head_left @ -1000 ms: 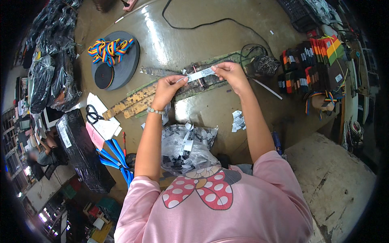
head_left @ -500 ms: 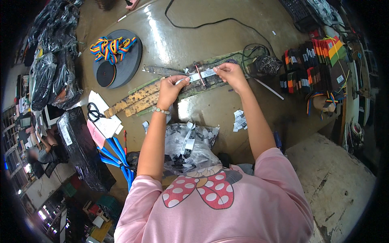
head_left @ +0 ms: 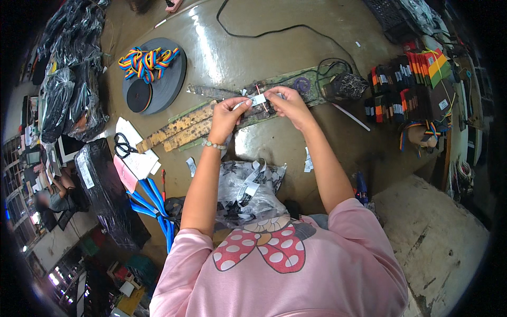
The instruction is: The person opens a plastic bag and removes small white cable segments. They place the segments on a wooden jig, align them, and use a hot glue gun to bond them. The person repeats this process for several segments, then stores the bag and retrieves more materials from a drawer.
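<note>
White label strip [head_left: 258,99], pinched in our left hand [head_left: 226,115] and right hand [head_left: 290,109], is over worn boards [head_left: 174,127]; plastic bag [head_left: 264,198] lies nearer us, black cord [head_left: 257,36] beyond. Our hands sit closer together than before.

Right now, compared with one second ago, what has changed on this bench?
The right hand has moved left, toward the left hand, so less of the white label strip shows between them. Both hands stay on it. The grey roll and plastic bag stayed put.
</note>
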Demonstrator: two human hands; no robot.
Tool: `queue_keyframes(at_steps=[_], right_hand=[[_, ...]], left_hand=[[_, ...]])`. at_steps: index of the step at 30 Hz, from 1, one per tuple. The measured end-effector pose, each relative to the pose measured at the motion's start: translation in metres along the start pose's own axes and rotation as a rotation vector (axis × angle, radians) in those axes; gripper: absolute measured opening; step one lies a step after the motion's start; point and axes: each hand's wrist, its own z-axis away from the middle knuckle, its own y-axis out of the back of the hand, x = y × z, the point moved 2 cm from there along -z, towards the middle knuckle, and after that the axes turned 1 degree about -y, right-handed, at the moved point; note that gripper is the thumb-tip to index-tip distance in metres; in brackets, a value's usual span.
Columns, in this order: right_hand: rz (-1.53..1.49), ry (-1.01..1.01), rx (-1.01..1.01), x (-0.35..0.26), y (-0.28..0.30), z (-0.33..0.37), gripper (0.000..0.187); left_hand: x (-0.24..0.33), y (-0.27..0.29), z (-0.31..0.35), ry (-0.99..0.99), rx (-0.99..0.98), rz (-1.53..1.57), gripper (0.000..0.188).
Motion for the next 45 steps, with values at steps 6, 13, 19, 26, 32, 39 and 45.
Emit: queue_keyframes(at_steps=[6, 13, 19, 26, 32, 39, 45], right_hand=[[0.140, 0.078, 0.069, 0.004, 0.000, -0.004, 0.020], [0.302, 0.218, 0.078, 0.022, 0.002, -0.017, 0.022], [0.367, 0.239, 0.125, 0.027, 0.007, -0.020, 0.022], [0.758, 0.249, 0.528, -0.008, 0.017, 0.010, 0.029], [0.204, 0.182, 0.126, -0.014, -0.009, 0.006, 0.027], [0.088, 0.009, 0.212, -0.002, 0.027, 0.005, 0.029], [0.083, -0.008, 0.203, 0.004, 0.032, 0.003, 0.030]], left_hand=[[-0.001, 0.000, 0.000, 0.006, 0.023, -0.071, 0.023], [-0.004, -0.002, -0.002, -0.005, 0.025, -0.057, 0.020], [-0.006, -0.002, -0.004, -0.031, 0.024, -0.080, 0.021], [0.018, -0.003, 0.006, -0.049, 0.057, -0.004, 0.024], [0.033, -0.010, 0.006, -0.087, 0.009, -0.119, 0.027], [0.014, 0.021, 0.007, -0.015, 0.031, -0.162, 0.023], [0.001, 0.014, 0.004, -0.063, 0.095, -0.159, 0.021]])
